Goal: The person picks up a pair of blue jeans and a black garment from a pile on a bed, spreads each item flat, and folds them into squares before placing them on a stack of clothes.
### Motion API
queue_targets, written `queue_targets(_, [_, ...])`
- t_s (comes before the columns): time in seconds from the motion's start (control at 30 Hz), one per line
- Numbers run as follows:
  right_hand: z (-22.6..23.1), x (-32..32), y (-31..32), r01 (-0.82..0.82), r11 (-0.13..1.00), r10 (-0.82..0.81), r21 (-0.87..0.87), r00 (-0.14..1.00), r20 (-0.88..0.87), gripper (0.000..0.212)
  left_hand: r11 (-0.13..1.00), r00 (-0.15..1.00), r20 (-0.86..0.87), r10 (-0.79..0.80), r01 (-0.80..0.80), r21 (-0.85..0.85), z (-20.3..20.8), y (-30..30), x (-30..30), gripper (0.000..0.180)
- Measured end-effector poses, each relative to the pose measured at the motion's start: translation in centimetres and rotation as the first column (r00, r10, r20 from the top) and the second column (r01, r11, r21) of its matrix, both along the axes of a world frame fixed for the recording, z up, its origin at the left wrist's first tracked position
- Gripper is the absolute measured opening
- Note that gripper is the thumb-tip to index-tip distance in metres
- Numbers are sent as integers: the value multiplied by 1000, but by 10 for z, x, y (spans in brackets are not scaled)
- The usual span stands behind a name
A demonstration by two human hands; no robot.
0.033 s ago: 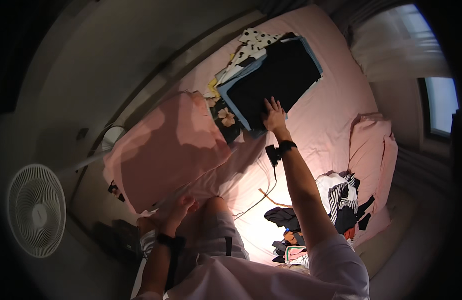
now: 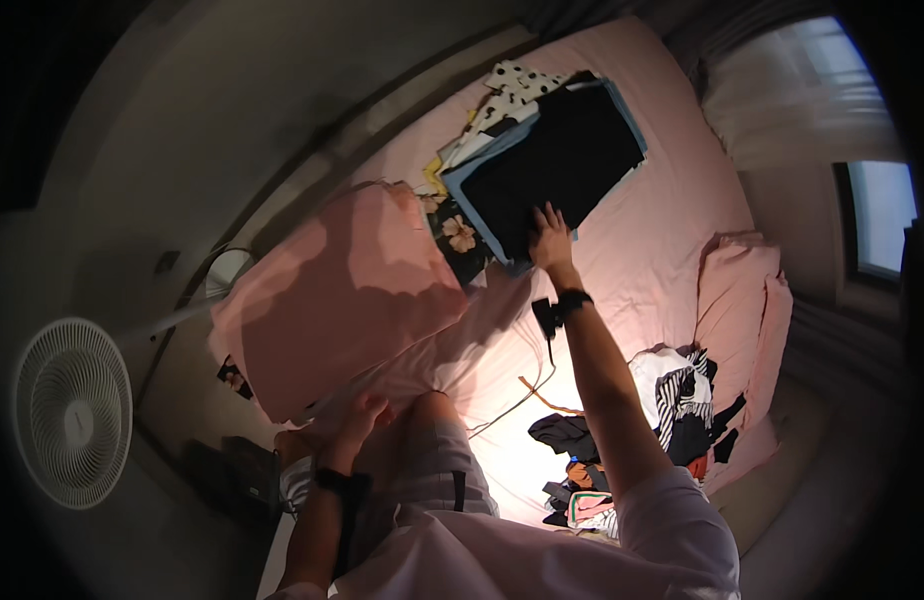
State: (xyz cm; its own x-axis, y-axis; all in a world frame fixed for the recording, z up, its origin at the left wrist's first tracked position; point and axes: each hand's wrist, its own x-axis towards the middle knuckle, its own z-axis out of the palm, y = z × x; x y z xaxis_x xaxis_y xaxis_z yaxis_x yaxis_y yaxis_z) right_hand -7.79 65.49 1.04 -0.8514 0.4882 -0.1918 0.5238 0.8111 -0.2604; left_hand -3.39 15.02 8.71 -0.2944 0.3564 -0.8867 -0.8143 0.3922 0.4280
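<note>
My right hand [image 2: 552,240] lies palm down with fingers spread on the near edge of a black folded garment [image 2: 552,150]. That garment tops a flat stack, with light blue cloth [image 2: 479,222] showing around its edges. White cloth with black dots [image 2: 517,88] sticks out at the far side, and a dark flowered cloth [image 2: 458,236] lies at the stack's left. My left hand [image 2: 364,418] rests by my thigh, fingers loosely bent, with nothing visible in it. Both wrists wear black bands.
A pink pillow [image 2: 342,300] lies left on the pink bed sheet [image 2: 672,190]. Right of me are a heap of mixed clothes [image 2: 677,390] and folded pink bedding [image 2: 742,290]. A cord [image 2: 502,412] crosses the sheet. A white fan [image 2: 77,415] stands at far left.
</note>
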Motion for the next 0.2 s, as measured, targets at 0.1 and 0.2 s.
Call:
queue_targets(0.1, [-4,47,-57,19,998,-32,-58,972,-232,48,998,998,-7,57,-57,-10,6,-43,16,18])
queue_targets(0.2, [47,75,-126,61,965,-64,-256,998,-2,41,980,977,-83,198,-195,39,32,-80,23,19])
